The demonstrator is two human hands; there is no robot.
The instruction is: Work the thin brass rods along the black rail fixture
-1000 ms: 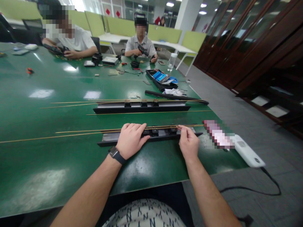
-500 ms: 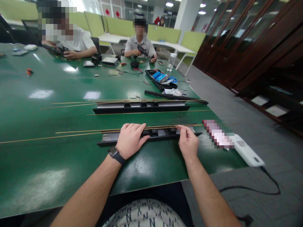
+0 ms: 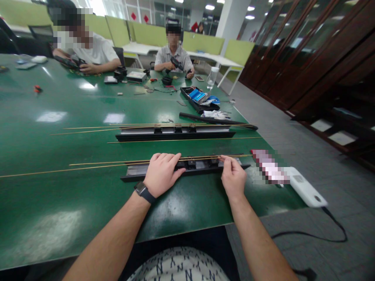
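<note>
In the head view my left hand lies across a black-edged metal rail, its fingers over the far side and its thumb on the near side, steadying it. Thin brass-coloured rods run along the rail and pass by my left fingers. My right hand pinches one of these rods near the rail's right end, between thumb and forefinger. Small black blocks sit inside the channel between my hands. The stretch of rail under my left palm is hidden.
A second rail with rods over it lies farther back. Behind it are a black bar, gloves and a black tray. A white power bank-like device sits at the right edge. Two people work across the green table.
</note>
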